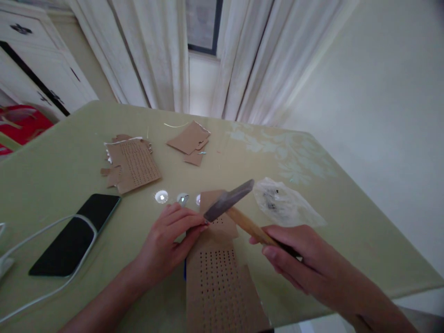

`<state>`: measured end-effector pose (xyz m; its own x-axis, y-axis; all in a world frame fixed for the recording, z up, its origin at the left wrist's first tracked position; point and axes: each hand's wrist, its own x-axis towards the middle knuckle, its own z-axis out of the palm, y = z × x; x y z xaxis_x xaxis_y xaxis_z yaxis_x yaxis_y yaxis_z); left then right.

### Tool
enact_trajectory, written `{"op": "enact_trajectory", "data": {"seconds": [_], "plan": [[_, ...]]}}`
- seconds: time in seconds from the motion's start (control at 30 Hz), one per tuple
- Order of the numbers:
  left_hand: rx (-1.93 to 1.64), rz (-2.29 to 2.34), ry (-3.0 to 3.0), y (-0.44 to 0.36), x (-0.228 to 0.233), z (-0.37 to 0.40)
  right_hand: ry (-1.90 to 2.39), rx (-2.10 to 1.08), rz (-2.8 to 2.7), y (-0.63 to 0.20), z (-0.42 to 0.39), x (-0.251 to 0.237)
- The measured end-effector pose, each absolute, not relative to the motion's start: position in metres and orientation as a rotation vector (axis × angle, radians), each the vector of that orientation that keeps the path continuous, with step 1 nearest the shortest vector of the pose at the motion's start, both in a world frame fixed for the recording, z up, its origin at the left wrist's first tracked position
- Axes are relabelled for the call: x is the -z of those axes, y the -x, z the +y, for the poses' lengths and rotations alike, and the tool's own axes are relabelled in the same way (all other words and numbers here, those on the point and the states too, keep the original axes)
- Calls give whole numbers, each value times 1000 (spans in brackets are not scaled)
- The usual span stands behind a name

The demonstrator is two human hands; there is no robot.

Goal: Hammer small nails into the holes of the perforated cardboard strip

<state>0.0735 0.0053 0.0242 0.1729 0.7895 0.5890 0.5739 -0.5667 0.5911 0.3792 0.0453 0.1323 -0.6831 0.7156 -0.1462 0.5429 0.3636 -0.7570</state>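
Note:
My right hand (294, 259) grips a hammer (248, 224) by its wooden handle, and the grey metal head is just above a piece of brown cardboard (222, 277). Neat rows of small holes run across this cardboard. My left hand (173, 236) rests at its left edge, thumb and forefinger pinched together beside the lower end of the hammer head. What the fingertips hold is too small and covered to name. Behind the left fingers a small shiny metal piece (185, 200) sticks up; its lower part is hidden.
A clear plastic bag (284, 201) with small dark items lies right of the hammer. To the left are a phone (76, 236) with a white cable (45, 296) across it and a torn, punched cardboard piece (133, 164). More cardboard scraps (189, 138) lie farther back on the green table (243, 152).

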Motion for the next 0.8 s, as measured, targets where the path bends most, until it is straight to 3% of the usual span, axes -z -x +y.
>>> {"op": "enact_trajectory", "data": {"seconds": [0.2,0.8], "plan": [[-1349,1304,-2206,-75,-23,8,1189,-890,-2524,-373,33,-158],[-1319,1308,-2164,-74,-23,11,1193,-766,-2669,-369,24,-151]]}}
